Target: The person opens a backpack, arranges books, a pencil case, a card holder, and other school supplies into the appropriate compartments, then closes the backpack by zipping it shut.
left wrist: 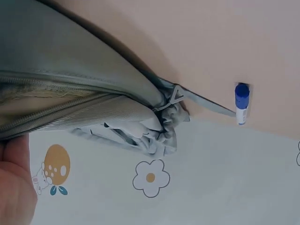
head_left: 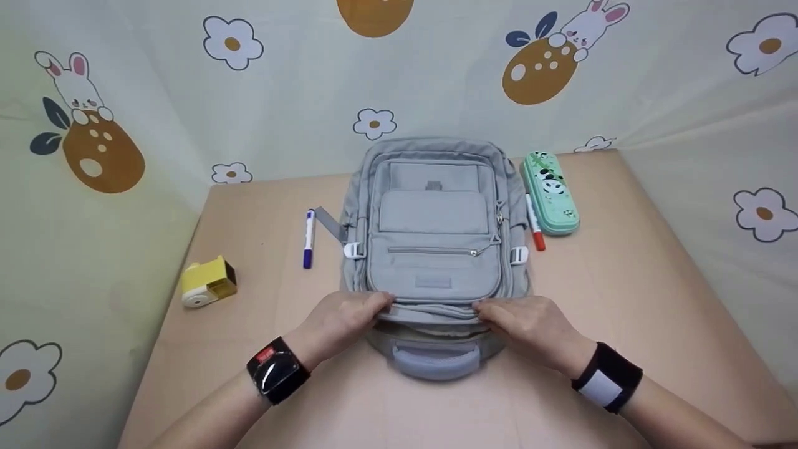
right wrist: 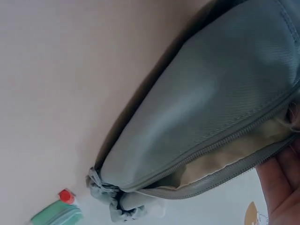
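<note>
A grey backpack (head_left: 433, 212) lies on its back on the table, its top and carry handle (head_left: 436, 365) toward me. The zipper of its main compartment is undone, and a gap shows at the top edge. My left hand (head_left: 340, 321) pinches the front flap's edge at the left of this opening. On the right, my right hand (head_left: 530, 321) pinches the same edge between thumb and fingers. Both wrist views show the parted zipper teeth (left wrist: 51, 110) and, in the right wrist view, a pale lining (right wrist: 211, 164). The depth of the compartment is hidden.
Left of the backpack lie a blue-capped marker (head_left: 308, 239) and a yellow pencil sharpener (head_left: 209, 282). A red-capped marker (head_left: 535, 224) and a mint panda pencil case (head_left: 552, 193) lie at its right. A patterned curtain (head_left: 299, 112) encloses the table's back and sides.
</note>
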`<action>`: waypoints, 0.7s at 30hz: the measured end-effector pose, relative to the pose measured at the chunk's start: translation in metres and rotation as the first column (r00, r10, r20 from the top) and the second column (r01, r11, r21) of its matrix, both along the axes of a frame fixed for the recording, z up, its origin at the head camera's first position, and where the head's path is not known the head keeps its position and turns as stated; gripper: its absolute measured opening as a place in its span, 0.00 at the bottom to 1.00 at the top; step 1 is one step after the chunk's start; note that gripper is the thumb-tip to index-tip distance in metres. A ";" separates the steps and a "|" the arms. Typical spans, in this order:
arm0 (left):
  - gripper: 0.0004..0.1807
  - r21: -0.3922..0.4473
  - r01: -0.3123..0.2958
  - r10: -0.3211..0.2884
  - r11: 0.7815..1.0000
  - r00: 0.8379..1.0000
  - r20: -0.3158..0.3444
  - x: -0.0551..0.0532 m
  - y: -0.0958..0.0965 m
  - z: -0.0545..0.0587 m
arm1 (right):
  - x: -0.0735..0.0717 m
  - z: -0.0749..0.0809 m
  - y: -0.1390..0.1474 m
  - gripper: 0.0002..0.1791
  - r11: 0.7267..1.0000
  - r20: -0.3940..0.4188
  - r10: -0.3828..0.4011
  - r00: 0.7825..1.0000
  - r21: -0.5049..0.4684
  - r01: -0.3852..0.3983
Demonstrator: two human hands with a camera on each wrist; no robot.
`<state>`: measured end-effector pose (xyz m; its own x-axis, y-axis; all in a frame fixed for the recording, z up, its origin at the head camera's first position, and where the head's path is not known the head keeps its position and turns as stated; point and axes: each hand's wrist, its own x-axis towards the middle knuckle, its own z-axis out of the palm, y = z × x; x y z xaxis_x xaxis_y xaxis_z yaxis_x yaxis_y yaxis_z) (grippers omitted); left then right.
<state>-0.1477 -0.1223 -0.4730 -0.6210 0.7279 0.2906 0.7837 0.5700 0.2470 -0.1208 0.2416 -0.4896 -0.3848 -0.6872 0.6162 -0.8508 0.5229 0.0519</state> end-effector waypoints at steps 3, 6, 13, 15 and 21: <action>0.19 -0.069 0.055 -0.060 0.996 0.996 -0.069 0.000 -0.004 -0.004 | 0.001 -0.003 0.001 0.19 1.000 0.041 0.012 0.999 0.006 -0.013; 0.20 -0.114 0.137 -0.156 0.984 0.970 -0.185 -0.003 -0.007 -0.008 | 0.001 -0.006 0.000 0.18 0.999 0.038 0.039 0.999 -0.003 -0.039; 0.18 -0.115 0.223 -0.239 0.968 0.961 -0.143 -0.009 -0.010 -0.013 | 0.000 -0.011 -0.001 0.13 0.994 0.051 0.108 0.993 -0.027 -0.107; 0.21 -0.118 0.232 -0.245 0.966 0.963 -0.111 -0.009 -0.011 -0.013 | 0.000 -0.012 0.000 0.13 0.993 0.066 0.120 0.991 -0.020 -0.118; 0.19 -0.167 0.246 -0.265 0.955 0.958 -0.105 -0.007 -0.013 -0.015 | 0.001 -0.012 -0.001 0.13 0.992 0.089 0.127 0.988 -0.008 -0.127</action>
